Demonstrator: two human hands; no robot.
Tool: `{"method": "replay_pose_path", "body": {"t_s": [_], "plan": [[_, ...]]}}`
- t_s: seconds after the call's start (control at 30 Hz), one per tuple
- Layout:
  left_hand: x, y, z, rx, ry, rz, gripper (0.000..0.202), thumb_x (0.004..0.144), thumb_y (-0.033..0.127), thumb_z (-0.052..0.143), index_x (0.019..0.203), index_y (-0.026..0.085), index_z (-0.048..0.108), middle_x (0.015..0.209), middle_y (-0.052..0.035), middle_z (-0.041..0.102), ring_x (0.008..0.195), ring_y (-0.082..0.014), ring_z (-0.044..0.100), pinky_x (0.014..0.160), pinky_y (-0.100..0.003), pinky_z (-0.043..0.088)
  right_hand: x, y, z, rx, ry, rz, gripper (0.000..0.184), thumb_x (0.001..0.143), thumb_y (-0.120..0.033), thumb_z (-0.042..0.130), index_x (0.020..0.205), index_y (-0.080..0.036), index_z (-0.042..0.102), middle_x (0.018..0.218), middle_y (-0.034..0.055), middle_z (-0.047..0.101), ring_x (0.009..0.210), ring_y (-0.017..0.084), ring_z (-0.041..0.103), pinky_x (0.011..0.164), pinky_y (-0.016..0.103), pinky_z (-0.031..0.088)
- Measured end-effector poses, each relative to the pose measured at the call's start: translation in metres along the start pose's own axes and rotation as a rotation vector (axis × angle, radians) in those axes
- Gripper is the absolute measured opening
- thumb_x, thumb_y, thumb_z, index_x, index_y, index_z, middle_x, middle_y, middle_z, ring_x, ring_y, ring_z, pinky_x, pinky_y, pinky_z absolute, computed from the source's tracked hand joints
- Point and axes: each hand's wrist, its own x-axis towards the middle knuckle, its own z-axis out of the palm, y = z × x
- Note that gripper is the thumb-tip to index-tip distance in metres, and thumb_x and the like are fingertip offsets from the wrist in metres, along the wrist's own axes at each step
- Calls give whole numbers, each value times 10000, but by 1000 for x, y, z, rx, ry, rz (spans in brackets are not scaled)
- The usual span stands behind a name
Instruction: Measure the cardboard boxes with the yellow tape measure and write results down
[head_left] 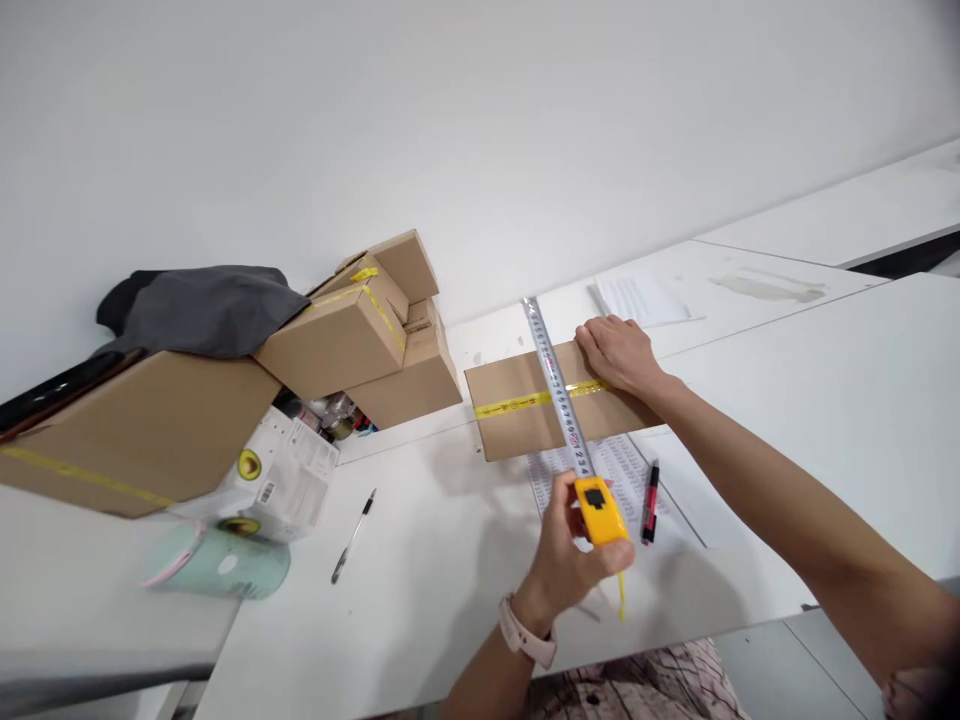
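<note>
My left hand (pixel 564 548), a pale watch on its wrist, is closed around the yellow case of a tape measure (pixel 604 512). Its silver blade (pixel 556 385) is pulled out across a closed cardboard box (pixel 517 425) and reaches past the box's far edge. Yellow tape runs lengthwise along the box top. At the box's right part, my right hand (pixel 619 352) grips it with fingers bent over the far edge; the fingertips are hidden. A printed sheet (pixel 546 470) lies partly under the box, with a red and black pen (pixel 651 503) to the right.
Cardboard boxes (pixel 330 345) are stacked at the left, with a dark grey cloth (pixel 202 308) over them. Near them are a white avocado-print carton (pixel 289 470), a mint-green container (pixel 247 570) and a black pen (pixel 352 537). White papers (pixel 643 298) lie by the wall.
</note>
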Motion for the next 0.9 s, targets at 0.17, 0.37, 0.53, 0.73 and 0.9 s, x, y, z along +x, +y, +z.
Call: {"method": "replay_pose_path", "body": {"t_s": [0.17, 0.37, 0.53, 0.73, 0.9], "plan": [[-4, -32, 12, -46, -42, -101, 741, 597, 359, 912, 1204, 222, 510, 1232, -91, 614, 851, -161, 589, 728, -287, 530, 4, -4, -7, 60, -70, 46, 445, 1034, -434, 187, 741, -241, 462, 851, 121, 678, 896, 294, 578, 809, 435, 387], [-9, -51, 13, -48, -29, -140, 763, 592, 332, 913, 1213, 220, 484, 1153, -74, 630, 839, -152, 573, 730, -277, 510, 11, -11, -9, 91, -81, 100, 463, 1022, -490, 203, 695, -243, 419, 840, 132, 675, 922, 310, 579, 844, 468, 400], [-9, -56, 17, -72, -34, -157, 790, 587, 331, 926, 1227, 227, 475, 1131, -62, 626, 825, -149, 580, 713, -272, 513, 11, -12, -8, 105, -70, 123, 445, 987, -535, 318, 726, -231, 510, 910, 137, 700, 956, 314, 588, 883, 475, 394], [-4, -52, 21, 5, -18, -158, 832, 536, 318, 955, 1210, 211, 478, 1059, -36, 648, 808, -136, 588, 720, -253, 490, 9, -11, -5, 84, -41, 111, 398, 961, -514, 380, 766, -221, 566, 923, 122, 711, 931, 293, 577, 881, 469, 405], [16, -42, 17, 34, -24, -98, 782, 628, 312, 887, 1268, 217, 449, 1126, -56, 645, 864, -157, 620, 767, -278, 507, 8, -11, -5, 55, -43, 112, 385, 969, -493, 382, 773, -218, 567, 943, 127, 715, 946, 295, 585, 877, 459, 401]]}}
